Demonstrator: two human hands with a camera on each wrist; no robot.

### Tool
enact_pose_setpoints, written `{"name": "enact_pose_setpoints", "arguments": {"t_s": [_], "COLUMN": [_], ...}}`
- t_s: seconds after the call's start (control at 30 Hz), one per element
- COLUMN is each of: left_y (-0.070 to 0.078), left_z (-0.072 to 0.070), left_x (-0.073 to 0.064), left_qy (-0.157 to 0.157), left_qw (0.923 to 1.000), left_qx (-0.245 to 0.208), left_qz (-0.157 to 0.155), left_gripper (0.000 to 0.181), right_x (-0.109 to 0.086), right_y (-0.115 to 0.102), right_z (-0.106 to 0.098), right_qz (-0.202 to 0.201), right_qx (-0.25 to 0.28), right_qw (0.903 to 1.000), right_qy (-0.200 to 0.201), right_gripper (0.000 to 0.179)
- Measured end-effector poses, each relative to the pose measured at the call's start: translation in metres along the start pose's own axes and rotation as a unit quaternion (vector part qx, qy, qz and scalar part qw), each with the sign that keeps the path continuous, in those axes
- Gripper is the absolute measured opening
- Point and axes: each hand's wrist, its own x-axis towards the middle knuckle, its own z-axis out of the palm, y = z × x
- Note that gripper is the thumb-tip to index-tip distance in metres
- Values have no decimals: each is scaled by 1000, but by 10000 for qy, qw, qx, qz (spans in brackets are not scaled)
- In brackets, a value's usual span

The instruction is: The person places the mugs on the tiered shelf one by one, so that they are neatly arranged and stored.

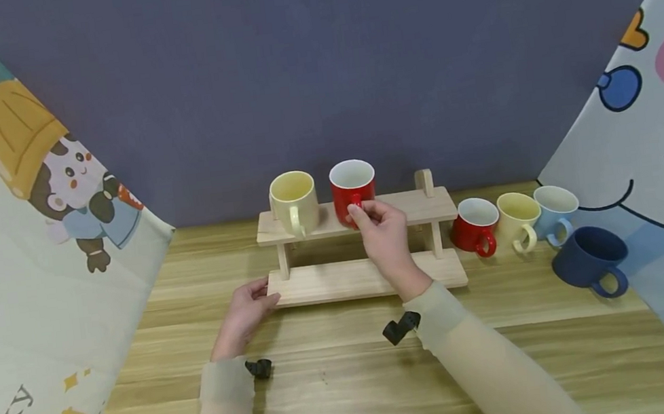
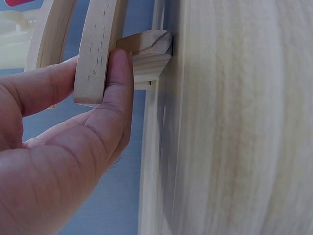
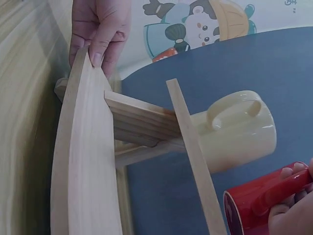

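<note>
A two-tier wooden rack point(image 1: 365, 278) stands on the table against the dark backdrop. My left hand point(image 1: 248, 312) pinches the left end of its lower board point(image 2: 93, 58), thumb on one face and fingers on the other. With my right hand point(image 1: 386, 235) I grip the handle of a red mug point(image 1: 342, 192), upright at the middle of the upper board. In the right wrist view a narrow gap shows between the red mug's base point(image 3: 234, 213) and that board. A pale yellow mug point(image 1: 306, 213) rests on the upper board's left part, its handle facing me.
Right of the rack, a second red mug point(image 1: 467, 232), another yellow mug point(image 1: 508, 217) and a light blue mug point(image 1: 548, 213) stand in a row. A dark blue mug point(image 1: 579, 267) sits nearer me. Printed cloths point(image 1: 104, 315) flank the wooden table point(image 1: 328, 385).
</note>
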Motion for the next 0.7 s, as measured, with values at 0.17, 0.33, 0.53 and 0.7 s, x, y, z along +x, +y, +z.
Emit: {"name": "enact_pose_setpoints", "arguments": {"t_s": [0.17,0.33,0.53,0.7], "left_y": [0,-1,-3,-3], "left_z": [0,0,0,1], "left_x": [1,2,3,3], "left_qy": [11,47,52,55], "left_qw": [10000,10000,10000,10000], "left_qx": [53,7,27,0], "left_qz": [-6,10,58,77], "left_gripper": [61,60,60,59], "right_x": [-1,-3,-2,-1], "right_y": [5,11,15,14], "right_z": [6,9,9,6], "right_qz": [108,157,135,246], "right_qx": [16,-29,5,-12], "right_qw": [9999,9999,9998,9993], "right_qy": [10,17,-130,-279], "right_gripper": [23,20,20,23]}}
